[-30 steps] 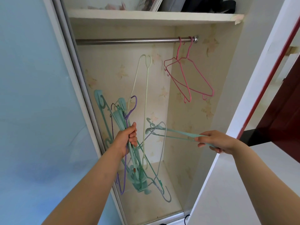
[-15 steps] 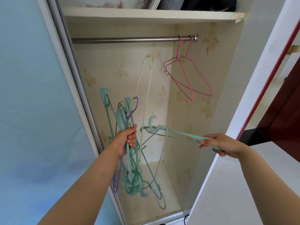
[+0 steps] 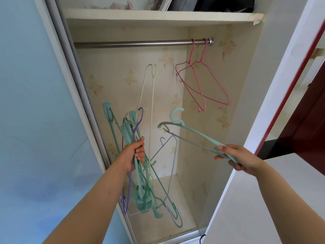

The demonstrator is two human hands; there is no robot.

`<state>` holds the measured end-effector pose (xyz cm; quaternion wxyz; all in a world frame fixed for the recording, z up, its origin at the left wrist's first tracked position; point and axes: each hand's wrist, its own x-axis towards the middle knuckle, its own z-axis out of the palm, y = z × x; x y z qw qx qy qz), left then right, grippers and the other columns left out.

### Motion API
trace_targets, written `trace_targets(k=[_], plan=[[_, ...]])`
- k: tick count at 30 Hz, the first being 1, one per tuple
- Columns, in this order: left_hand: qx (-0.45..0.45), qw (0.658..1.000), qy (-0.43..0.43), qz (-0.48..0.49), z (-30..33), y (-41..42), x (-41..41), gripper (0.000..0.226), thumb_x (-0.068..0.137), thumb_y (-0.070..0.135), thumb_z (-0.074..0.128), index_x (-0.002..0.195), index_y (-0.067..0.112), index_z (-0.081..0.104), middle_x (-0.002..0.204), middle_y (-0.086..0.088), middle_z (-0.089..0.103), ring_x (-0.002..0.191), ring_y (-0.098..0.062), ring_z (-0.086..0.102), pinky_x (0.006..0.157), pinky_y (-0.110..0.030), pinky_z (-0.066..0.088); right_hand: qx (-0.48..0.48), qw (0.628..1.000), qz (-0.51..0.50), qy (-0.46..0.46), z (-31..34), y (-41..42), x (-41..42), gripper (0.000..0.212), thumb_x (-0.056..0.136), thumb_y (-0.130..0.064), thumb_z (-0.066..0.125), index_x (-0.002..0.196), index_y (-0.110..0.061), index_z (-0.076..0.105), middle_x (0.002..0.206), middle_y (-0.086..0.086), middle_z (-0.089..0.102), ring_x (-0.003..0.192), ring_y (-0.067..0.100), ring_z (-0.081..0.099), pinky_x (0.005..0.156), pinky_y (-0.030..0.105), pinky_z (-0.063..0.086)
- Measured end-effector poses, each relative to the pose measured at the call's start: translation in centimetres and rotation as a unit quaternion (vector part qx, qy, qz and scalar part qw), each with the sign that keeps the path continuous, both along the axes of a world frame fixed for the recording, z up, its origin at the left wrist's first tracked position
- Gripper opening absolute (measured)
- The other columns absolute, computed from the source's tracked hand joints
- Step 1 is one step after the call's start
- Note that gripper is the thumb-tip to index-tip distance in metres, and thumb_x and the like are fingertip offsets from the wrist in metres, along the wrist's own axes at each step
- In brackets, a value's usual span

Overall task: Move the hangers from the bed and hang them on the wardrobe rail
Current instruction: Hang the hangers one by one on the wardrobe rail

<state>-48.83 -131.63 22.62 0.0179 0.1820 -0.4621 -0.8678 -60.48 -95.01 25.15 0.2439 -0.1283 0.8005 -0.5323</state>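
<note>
- While left hand (image 3: 134,154) grips a tangled bundle of hangers (image 3: 140,173) (count unclear: teal, one purple, one cream, one grey), right hand (image 3: 235,158) pinches one teal hanger (image 3: 190,132) by its end, hook up
- hands well apart, both below the rail (image 3: 133,44)
- two pink hangers (image 3: 202,83) hang at rail's right end
- shelf (image 3: 158,16) sits above

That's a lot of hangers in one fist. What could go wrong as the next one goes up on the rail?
The left hand grips a tangled bundle of hangers; a loose one might slip out and fall. The teal hanger in the right hand is held by one end, its hook far from the fingers, so it could wobble and miss the rail. Swinging it up could also knock the pink hangers.
</note>
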Motion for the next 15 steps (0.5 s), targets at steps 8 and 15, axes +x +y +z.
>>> trace_targets(k=[8, 15], plan=[[-0.004, 0.999, 0.025, 0.023, 0.8, 0.8, -0.6, 0.038, 0.088, 0.034, 0.064, 0.055, 0.019, 0.054, 0.045, 0.007, 0.031, 0.034, -0.005, 0.027, 0.036, -0.017, 0.027, -0.048, 0.997, -0.064, -0.02, 2.3, -6.4, -0.1, 0.04, 0.084, -0.049, 0.061, 0.106, -0.016, 0.065, 0.09, 0.013, 0.074, 0.04, 0.012, 0.025, 0.038, 0.019, 0.025], [0.008, 0.996, 0.059, 0.059, 2.6, 1.2, -1.3, 0.034, 0.088, 0.032, 0.065, 0.061, 0.016, 0.053, 0.044, 0.007, 0.033, 0.032, -0.006, 0.028, 0.036, -0.018, 0.027, -0.142, 0.985, -0.085, -0.046, 12.9, -12.5, -5.0, 0.037, 0.083, -0.054, 0.058, 0.1, -0.021, 0.06, 0.095, 0.024, 0.071, 0.029, 0.005, 0.024, 0.03, 0.008, 0.021]])
